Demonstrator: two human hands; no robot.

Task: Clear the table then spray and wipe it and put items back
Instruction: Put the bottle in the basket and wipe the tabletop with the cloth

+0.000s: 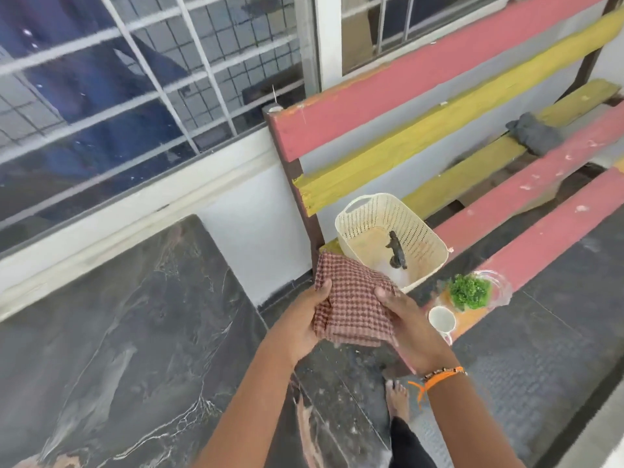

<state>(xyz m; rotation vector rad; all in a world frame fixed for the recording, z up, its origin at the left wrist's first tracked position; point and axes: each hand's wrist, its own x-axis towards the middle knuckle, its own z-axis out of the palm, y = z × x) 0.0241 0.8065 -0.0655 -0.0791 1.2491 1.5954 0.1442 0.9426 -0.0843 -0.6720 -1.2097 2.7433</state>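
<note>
Between the table and the bench, we've got the checked cloth [351,305] pinched from both sides: left hand [309,319] w/ thumb on top and fingers curled under the left edge, right hand [410,329] clamped on the right edge the same way. Cloth is folded, held in the air, touching nothing else.

Just beyond it, on the bench [526,194] seat, sits the cream perforated basket [425,244] w/ a small dark animal figurine [396,253] inside. Beside the basket, nearer our right hand: a small green plant in a clear glass dish [471,292] and a white cup [442,320]. Further along the slats lies a grey rag [533,133].

The dark marble table [111,332] to our left is bare, so clearing looks done. No spray bottle in view, so we can't tell if spraying happened; surface sheen is ambiguous. We judge we're at or around the wipe step. Next move needs a turn left, cloth flattened onto the tabletop, then the bench items go back.
</note>
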